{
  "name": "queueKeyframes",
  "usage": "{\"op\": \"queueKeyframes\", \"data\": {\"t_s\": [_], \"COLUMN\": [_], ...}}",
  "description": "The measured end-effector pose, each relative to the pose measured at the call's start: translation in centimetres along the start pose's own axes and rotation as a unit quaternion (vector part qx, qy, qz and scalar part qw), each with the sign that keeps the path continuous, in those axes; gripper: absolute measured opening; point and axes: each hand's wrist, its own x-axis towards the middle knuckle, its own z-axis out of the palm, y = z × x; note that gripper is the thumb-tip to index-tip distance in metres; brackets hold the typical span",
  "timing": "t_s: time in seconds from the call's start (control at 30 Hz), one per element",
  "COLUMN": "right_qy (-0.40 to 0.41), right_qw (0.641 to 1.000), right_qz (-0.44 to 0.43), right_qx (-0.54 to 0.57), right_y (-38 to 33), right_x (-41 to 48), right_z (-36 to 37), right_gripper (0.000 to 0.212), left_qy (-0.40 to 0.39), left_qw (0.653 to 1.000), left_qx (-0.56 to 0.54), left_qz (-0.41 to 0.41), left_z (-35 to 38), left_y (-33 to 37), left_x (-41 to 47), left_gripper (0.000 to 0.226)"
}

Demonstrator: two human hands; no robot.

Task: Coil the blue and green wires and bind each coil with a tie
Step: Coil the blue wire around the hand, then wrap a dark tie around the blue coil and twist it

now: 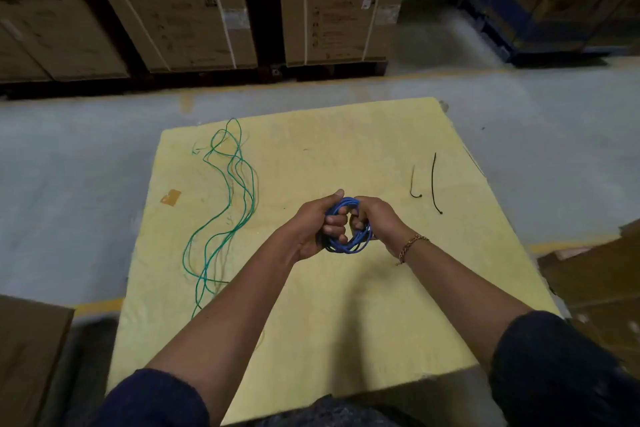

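Flanking hands: green wire, ties

We see a yellow mat with a scrap of brown tape stuck near its left edge. Beyond it, tall cardboard boxes printed "WASHING MACHINE" stand on a grey floor, with flattened cardboard lying at right.

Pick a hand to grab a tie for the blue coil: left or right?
Right. The ties lie on the board to the right of the right hand; the left hand could keep gripping the blue coil, probably without crossing over.
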Motion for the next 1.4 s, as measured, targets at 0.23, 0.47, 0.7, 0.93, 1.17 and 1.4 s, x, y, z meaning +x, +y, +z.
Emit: {"op": "queueKeyframes", "data": {"t_s": [0.23, 0.47, 0.7, 0.93, 1.17, 1.4], "right_qy": [-0.01, -0.032, 0.114, 0.145, 0.152, 0.108], "right_qw": [1.0, 0.996, 0.919, 0.868, 0.813, 0.963], "right_qz": [0.009, 0.044, -0.055, -0.022, -0.043, -0.163], "right_qx": [0.012, 0.066, -0.374, -0.474, -0.56, -0.186], "right_y": [2.5, 5.2, 9.1, 10.5, 11.7, 4.8], "right_x": [0.3, 4.6, 12.0, 16.4, 17.9, 11.3], "right_z": [-2.3, -9.2, -16.0, -17.8, -17.7, -14.5], "right_gripper": [0.02, 0.021, 0.026, 0.028, 0.024, 0.006], "left_qy": [-0.022, 0.098, 0.129, 0.101, 0.146, 0.199], "left_qw": [0.999, 0.994, 0.988, 0.993, 0.982, 0.964], "left_qx": [0.018, -0.033, -0.086, -0.063, -0.121, -0.177], "left_qz": [-0.034, -0.018, -0.004, -0.021, -0.015, 0.023], "left_z": [0.7, 2.4, 3.9, 2.7, 1.4, 0.3], "left_y": [-1.2, -2.4, -3.1, -2.7, -3.5, -2.4], "left_x": [1.8, 5.0, 6.5, 7.3, 8.4, 8.4], "left_gripper": [0.038, 0.041, 0.039, 0.037, 0.038, 0.04]}}
